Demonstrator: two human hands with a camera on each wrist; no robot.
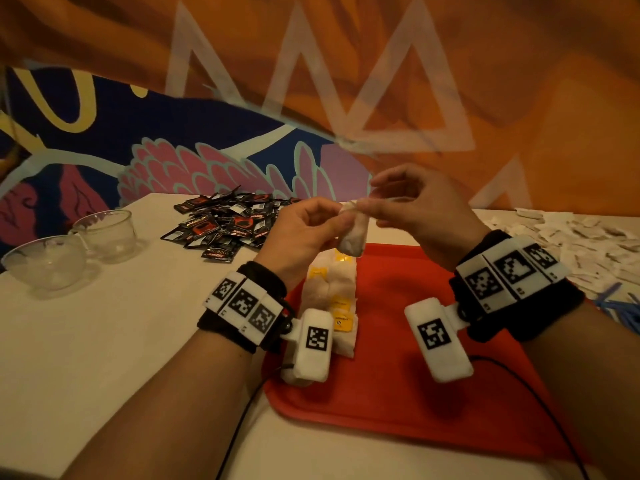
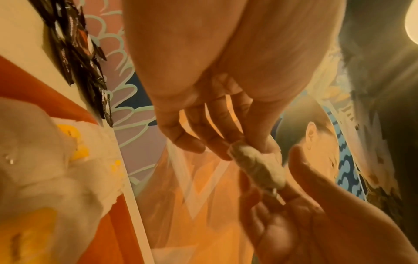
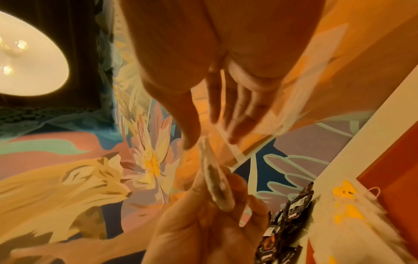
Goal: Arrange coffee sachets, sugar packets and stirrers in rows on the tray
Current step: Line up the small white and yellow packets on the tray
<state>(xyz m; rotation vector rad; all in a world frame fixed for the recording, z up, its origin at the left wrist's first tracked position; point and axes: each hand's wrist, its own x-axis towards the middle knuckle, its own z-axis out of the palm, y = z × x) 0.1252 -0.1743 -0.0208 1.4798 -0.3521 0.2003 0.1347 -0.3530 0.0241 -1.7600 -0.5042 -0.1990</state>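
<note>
Presently, step in hand: a single white packet (image 1: pixel 352 233) is held up over the far end of the red tray (image 1: pixel 415 393), seemingly being straightened or turned before it goes down.
Left hand: the left hand (image 1: pixel 304 233) pinches the packet's upper part between thumb and fingers, the packet hanging below.
Right hand: the right hand (image 1: pixel 415 209) meets it from the other side, fingertips (image 1: pixel 367 204) pinching the top edge; the other fingers loosely curled.
Hands together: yes, both on the same packet, raised above the tray and not touching it.
Packet identity: pale and soft-looking with a darker filling in the wrist views (image 2: pixel 260 166); probably a sugar packet, though the blur leaves that open.
Row so far: white packets with yellow labels (image 1: pixel 332 296) lie in a line along the tray's left side, running from near to far.
Supplies: heap of dark coffee sachets (image 1: pixel 225 223) on the table beyond the tray to the left; loose white packets (image 1: pixel 571 237) spread at right; blue stirrers (image 1: pixel 623 306) at the far right edge, only partly seen.
Also there: two glass cups (image 1: pixel 69 247) at left.
Progress, judged: early; one row under way, no sachets or stirrers on the tray yet.
Next move calls for: lowering the packet flat at the far end of the row, squared with its neighbours, one hand letting go first.
</note>
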